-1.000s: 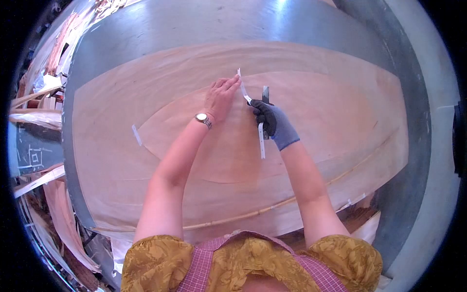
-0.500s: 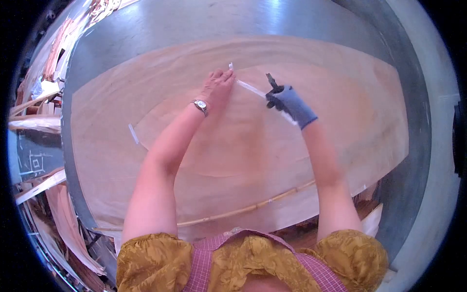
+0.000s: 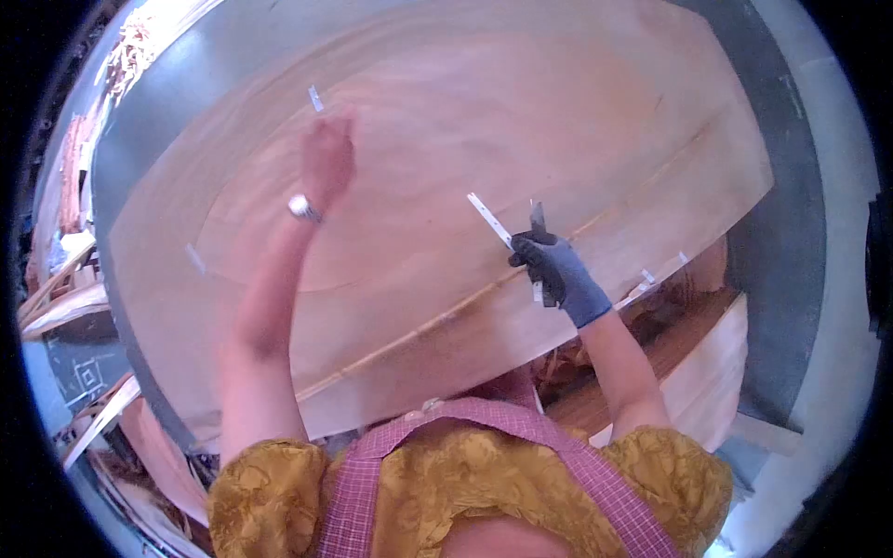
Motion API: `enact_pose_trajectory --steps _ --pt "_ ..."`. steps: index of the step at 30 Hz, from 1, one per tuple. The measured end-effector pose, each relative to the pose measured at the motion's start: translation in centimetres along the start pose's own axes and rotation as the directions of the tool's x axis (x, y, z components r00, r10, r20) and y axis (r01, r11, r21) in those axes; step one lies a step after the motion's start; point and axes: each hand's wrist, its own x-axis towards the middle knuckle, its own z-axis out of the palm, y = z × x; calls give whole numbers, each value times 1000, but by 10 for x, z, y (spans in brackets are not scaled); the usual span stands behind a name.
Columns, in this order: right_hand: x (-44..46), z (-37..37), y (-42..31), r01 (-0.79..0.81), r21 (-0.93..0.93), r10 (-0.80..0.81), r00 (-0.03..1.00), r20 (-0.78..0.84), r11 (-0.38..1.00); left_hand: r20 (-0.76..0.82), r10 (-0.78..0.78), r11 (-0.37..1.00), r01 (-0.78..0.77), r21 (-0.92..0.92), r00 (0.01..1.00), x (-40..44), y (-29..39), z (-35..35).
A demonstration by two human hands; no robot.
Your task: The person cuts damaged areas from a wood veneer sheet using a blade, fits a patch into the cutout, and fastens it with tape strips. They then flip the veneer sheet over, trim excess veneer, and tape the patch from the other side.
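Observation:
A large thin sheet of pale brown wood veneer (image 3: 400, 214) covers the table before me. My left hand (image 3: 328, 160), bare and with a wristwatch, hovers over or lies on its far left part; motion smears the fingers. Just beyond it a short piece of white tape (image 3: 315, 99) sticks to the sheet. My right hand (image 3: 556, 272), in a grey-blue glove with dark fingers, is closed on a dark cutter knife (image 3: 537, 218). A strip of dotted white tape (image 3: 489, 219) also juts from its fingers. Another tape piece (image 3: 196, 259) lies at the left.
A long narrow yellowish strip (image 3: 437, 314) crosses the near part of the sheet. Small white tape pieces (image 3: 647, 277) sit at its near right edge. The grey tabletop (image 3: 777, 186) shows around it. Stacked wood sheets (image 3: 702, 372) lie below at the right, with more scraps left.
My left hand has lifted away from the tape at the far edge and moved left. My right hand has come nearer, bringing the knife and tape strip. The view has shifted and tilted.

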Motion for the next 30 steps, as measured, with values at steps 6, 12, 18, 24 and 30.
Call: enact_pose_trajectory --steps 6,12,18,24,30 --pt "-4 -28 14 -6 105 -11 986 166 994 -208 349 861 -400 -315 914 -137 174 -4" --pt "23 -54 2 333 -414 -268 941 207 847 -101 289 936 -303 -177 952 -146 216 -8" --pt "52 -130 -47 336 -306 -313 942 123 891 -19 258 949 -257 -185 966 -131 217 -21" --pt "94 -201 -33 172 -44 -172 985 3 984 -279 283 893 -358 -273 918 -59 308 -2" --pt "108 -201 -23 107 117 -118 989 91 987 -259 385 818 -458 -349 886 -23 376 25"
